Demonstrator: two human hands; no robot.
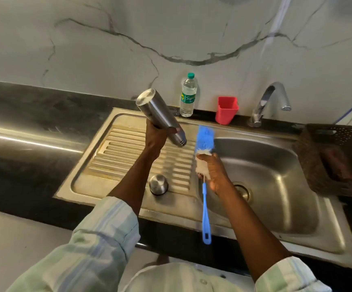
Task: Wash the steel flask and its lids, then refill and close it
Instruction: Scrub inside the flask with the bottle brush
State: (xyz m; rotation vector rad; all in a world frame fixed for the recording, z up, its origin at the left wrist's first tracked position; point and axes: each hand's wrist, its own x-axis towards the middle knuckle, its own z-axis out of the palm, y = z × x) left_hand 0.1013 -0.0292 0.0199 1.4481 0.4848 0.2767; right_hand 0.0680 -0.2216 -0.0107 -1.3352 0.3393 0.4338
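The left hand [156, 133] held the steel flask [160, 118] above the ribbed draining board [128, 157] of the sink [276, 186]. Its fingers were curled and clamped around the lower part of the flask body. The flask was tilted, with its closed base pointing up to the far left and its open threaded mouth pointing down to the right, toward the brush.

The right hand [215, 171] gripped the bottle brush [204, 157], its fingers closed around the white part of the bristles. The blue bristle head stood up just beside the mouth of the flask, not touching it, and the blue handle hung down toward the near edge of the sink.

A round steel lid [158, 184] lay on the near part of the draining board, between the two forearms.

On the far rim of the dark bench [23, 127] stood a plastic water bottle [188, 95] with a green cap and, to its right, a red cup [226, 110]. The tap [270, 102] rose further right. A dark woven basket [335, 159] sat at the right edge of the basin.
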